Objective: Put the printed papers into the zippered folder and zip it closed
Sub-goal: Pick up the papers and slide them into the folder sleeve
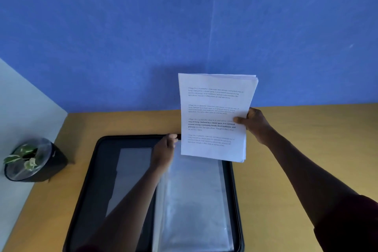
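— What lies nearest the person?

— The zippered folder (pixel 94 170), black, spread open flat on the wooden surface (pixel 286 170), its near end running out of view at the surface's near edge. Its left half carries a grey pocket panel (pixel 131 172). Its right half holds clear plastic sleeves (pixel 194 200), stacked; I cannot tell whether any sheet is inside them.

— And the hands?

— The left hand (pixel 164 149) reaches across the folder's middle to its far edge. Its fingers are curled at the top of the sleeves, near the folder's rim; whether that grip pinches a sleeve or only rests there, I cannot tell.

— The right?

— The right hand (pixel 254 124) holds the printed papers (pixel 212 112) by their right edge, thumb across the front sheet, the other fingers hidden behind. The grip is closed firmly on the stack.

— Where are the papers, then?

— In the air, upright and slightly tilted, over the far right part of the folder. Their bottom edge overlaps the top of the sleeves in view; I cannot tell if it touches them. The front sheet shows four blocks of text, one partly bold. Several sheets fan at the top right corner.

— Anything else?

— A dark pot (pixel 36 168) with a small green-and-white plant (pixel 24 157) sits at the surface's left edge, well apart from the folder. Behind the far edge rises a blue wall (pixel 184 26).
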